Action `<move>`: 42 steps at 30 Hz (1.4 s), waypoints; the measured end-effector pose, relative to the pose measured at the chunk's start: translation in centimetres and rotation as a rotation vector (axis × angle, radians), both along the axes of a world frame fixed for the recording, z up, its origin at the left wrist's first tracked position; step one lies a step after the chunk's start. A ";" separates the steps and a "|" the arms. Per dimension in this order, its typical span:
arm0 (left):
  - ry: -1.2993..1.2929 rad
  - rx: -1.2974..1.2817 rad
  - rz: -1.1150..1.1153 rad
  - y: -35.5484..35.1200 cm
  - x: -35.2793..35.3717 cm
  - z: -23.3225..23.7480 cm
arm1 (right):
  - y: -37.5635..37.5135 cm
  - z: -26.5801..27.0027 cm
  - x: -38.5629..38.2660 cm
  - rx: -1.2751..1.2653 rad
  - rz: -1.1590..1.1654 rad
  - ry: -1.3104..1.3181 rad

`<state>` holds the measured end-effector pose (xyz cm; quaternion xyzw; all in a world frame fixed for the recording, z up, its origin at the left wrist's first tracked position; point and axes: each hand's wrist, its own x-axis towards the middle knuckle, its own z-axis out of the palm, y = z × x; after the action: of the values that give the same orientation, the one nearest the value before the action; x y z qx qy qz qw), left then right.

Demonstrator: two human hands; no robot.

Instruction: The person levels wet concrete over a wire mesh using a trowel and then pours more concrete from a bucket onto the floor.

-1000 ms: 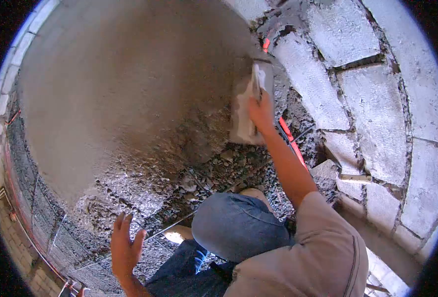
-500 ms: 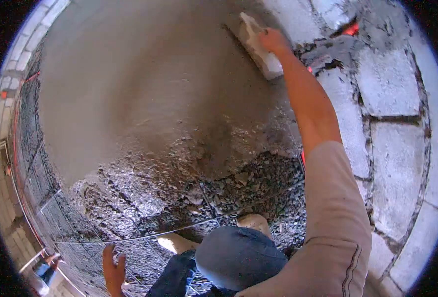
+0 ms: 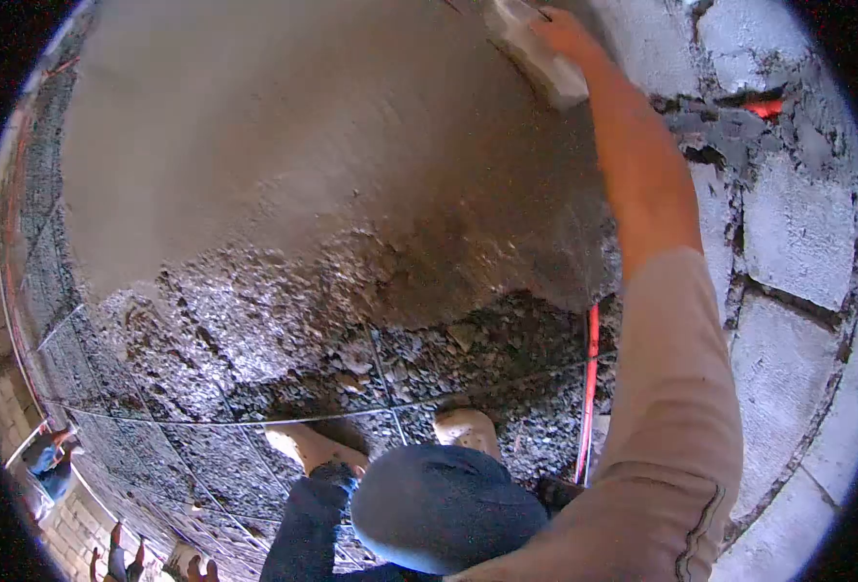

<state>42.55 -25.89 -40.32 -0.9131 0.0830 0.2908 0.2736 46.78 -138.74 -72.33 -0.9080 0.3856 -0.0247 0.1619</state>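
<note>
At the top right, my right hand [image 3: 567, 37] is closed on the handle of a flat, pale float [image 3: 545, 60]. The float lies on smooth wet concrete [image 3: 254, 126], close to the block wall. Only fingertips of my left hand [image 3: 201, 570] show at the bottom edge, held apart with nothing between them. Rough, lumpy concrete [image 3: 245, 310] borders the smooth part on the near side. Thin metal bars [image 3: 196, 423] cross the gravel in front of my boots [image 3: 468, 430].
A wall of grey blocks [image 3: 788, 359] rises on the right. A red tube [image 3: 591, 388] stands beside my right arm. At the lower left are another person [image 3: 53, 466] and the arms of someone else [image 3: 116, 563]. Wire mesh covers the left side.
My right hand and the float have moved up and slightly right in the view. My left hand has dropped toward the bottom edge. The view has shifted, showing more of the red tube.
</note>
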 end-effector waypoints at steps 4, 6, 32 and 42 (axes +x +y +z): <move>0.139 -0.145 0.015 -2.9 3.0 -0.1 | 4.2 5.6 -0.5 0.155 0.112 0.061; 0.118 -0.114 0.178 -7.8 4.9 -0.8 | 9.0 10.6 -1.8 0.372 0.204 0.100; 0.031 -0.472 0.178 -12.4 10.1 -6.3 | 16.9 14.2 -13.2 0.339 0.392 -0.306; -0.004 -0.524 0.385 -9.0 6.4 -5.9 | 5.9 3.4 -4.1 -0.209 -0.328 -0.229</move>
<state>48.98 -34.85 -46.17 -0.9519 -0.0195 0.3041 -0.0307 42.72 -132.84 -68.97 -0.8363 0.5024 -0.1934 0.1036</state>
